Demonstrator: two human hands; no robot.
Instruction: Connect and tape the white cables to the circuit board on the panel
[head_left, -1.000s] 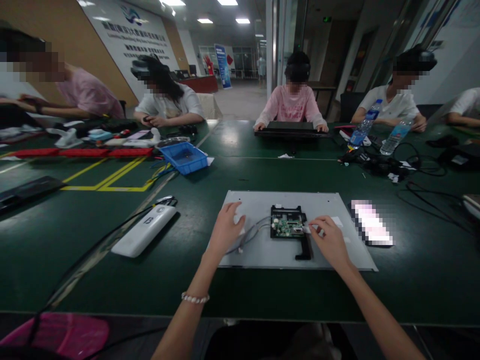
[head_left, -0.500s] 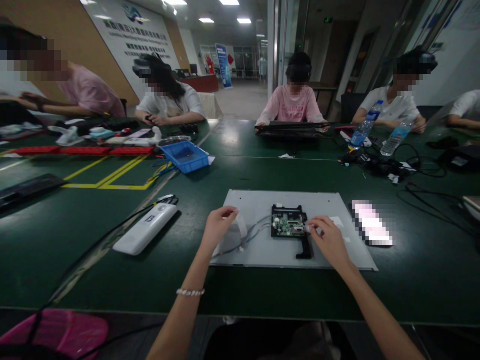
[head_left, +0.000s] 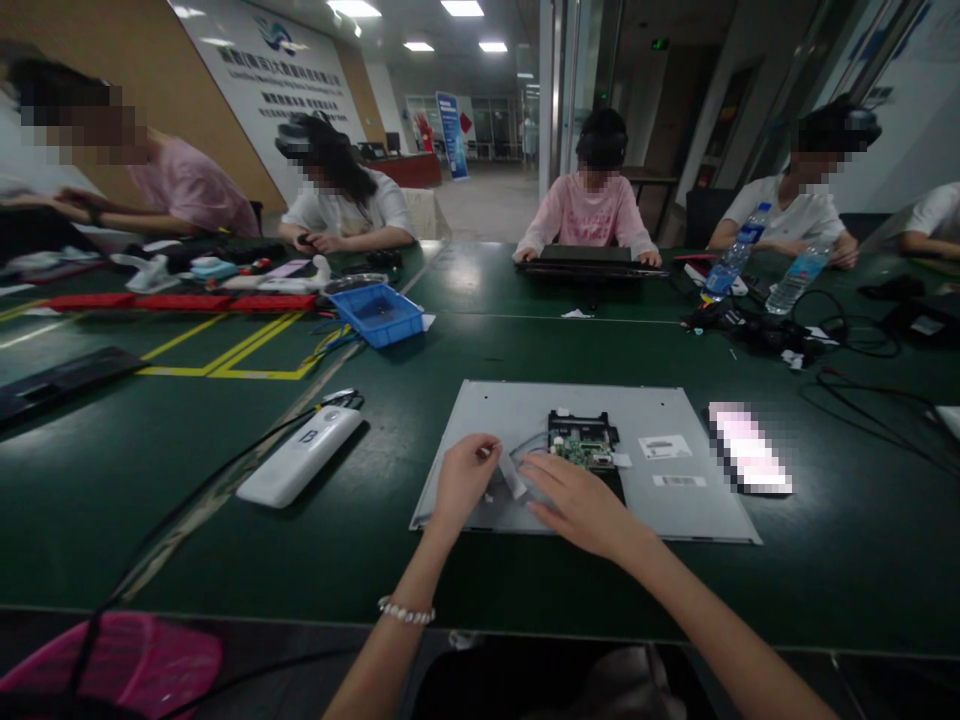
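My left hand (head_left: 466,480) is closed in a pinch over the left part of a grey metal panel (head_left: 712,515). From its fingertips hangs a whitish strip of tape (head_left: 513,476). My right hand (head_left: 581,505) reaches across the panel, fingers stretched out and thumb apart, its fingertips close beside the strip; whether they touch it I cannot tell. Behind that hand, a green circuit board (head_left: 589,453) sits in a black plastic bracket (head_left: 581,420), partly covered. Thin grey cables (head_left: 534,440) run from the board toward my left hand. A small white tab (head_left: 622,460) sticks out at the board's right edge.
A white power bank (head_left: 300,455) with a black cable lies left of the panel, and a phone (head_left: 748,447) lies to its right. Farther back are a blue tray (head_left: 381,315), two water bottles (head_left: 739,250) and tangled black cables. Several people sit across the green table (head_left: 480,590).
My right hand has left the circuit board's right edge and moved left to the strip. My left hand has shifted slightly right with the tape. Labels on the panel's right side are now uncovered.
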